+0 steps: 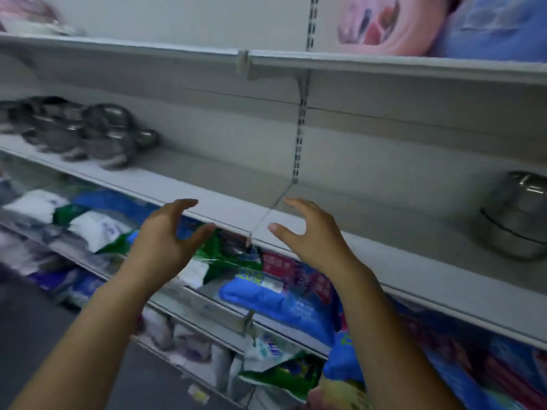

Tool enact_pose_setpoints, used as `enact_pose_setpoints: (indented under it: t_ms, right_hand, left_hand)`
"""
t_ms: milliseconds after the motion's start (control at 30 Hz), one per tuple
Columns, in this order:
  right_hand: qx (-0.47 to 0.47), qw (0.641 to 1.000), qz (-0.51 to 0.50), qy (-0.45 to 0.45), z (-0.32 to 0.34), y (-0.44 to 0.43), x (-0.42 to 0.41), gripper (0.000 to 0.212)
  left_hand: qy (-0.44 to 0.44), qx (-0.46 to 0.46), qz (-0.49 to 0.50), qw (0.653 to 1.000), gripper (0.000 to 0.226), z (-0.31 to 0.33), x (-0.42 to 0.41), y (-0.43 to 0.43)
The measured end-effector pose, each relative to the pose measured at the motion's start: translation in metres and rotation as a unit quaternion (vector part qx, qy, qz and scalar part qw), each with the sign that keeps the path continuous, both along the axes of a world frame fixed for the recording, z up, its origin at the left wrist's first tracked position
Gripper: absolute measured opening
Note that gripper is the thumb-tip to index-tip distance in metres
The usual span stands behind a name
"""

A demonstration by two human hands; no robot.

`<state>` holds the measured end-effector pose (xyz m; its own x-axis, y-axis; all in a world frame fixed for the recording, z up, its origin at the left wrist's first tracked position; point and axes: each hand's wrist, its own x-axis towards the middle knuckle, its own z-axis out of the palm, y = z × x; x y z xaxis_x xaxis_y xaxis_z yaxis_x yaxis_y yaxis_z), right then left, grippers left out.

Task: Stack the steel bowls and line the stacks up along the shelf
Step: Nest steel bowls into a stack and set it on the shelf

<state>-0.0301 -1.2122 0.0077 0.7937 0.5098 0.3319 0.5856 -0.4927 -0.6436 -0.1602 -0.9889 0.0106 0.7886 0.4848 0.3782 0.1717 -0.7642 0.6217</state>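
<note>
Motion blur is heavy toward the left edge, so details over there are rough. On the middle shelf (225, 184) there's a cluster of steel bowls (88, 134) at the far left, shiny and piled close together. It's too smeared to count them or say which ones are nested. Well apart from those, at the far right of the same shelf, sits a bowl stack (518, 214). It's upside down, rounded bottom on top, with a couple of rims showing lower down, and its right side is cut off by the frame edge. Between the two groups there's a seam where two shelf sections meet, right below the slotted upright (300, 134) on the back wall. The left hand (165, 238) and right hand (310, 235) are both raised in front of the shelf's front edge, one on each side of that seam. Palms roughly face each other, fingers spread and lightly curved, thumbs out. Grip on both is wide with nothing in it, and neither hand is on a bowl. The upper shelf (384, 65) carries a pink bundle (381, 25) and a blue bundle (503, 28), both soft-looking and blurry. Below the hands, the lower shelves are packed with blue, green and white packets (278, 297) lying at a slant.
</note>
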Motion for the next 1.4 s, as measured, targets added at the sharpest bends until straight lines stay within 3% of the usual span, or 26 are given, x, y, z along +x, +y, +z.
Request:
enact_pose_setpoints:
  t_ms: [133,333,667,1000,1200,1400]
  right_hand:
    - [-0.005,0.999,0.044,-0.015,0.002,0.078,0.005,0.051]
    - [0.024,0.995,0.093,-0.007,-0.001,0.191,0.024,0.06]
    - [0.053,0.987,0.143,0.051,-0.007,0.366,0.069,0.063]
    - [0.042,0.988,0.143,0.046,-0.005,0.464,0.099,0.067]
    - [0.06,0.99,0.115,0.06,-0.008,0.521,0.1,0.092]
    - [0.082,0.995,-0.004,0.057,-0.011,0.578,0.1,0.129]
  left_hand:
    - [0.036,0.024,0.057,0.997,0.06,0.006,-0.018,0.064]
    - [0.028,0.047,0.111,0.992,0.061,0.011,-0.017,0.158]
    - [0.019,-0.007,0.185,0.983,0.062,0.008,0.022,0.313]
    - [-0.019,-0.029,0.173,0.984,0.068,-0.007,0.063,0.415]
    - [-0.055,-0.047,0.182,0.981,0.074,-0.013,0.085,0.482]
    - [-0.083,-0.076,0.132,0.985,0.085,-0.018,0.119,0.565]
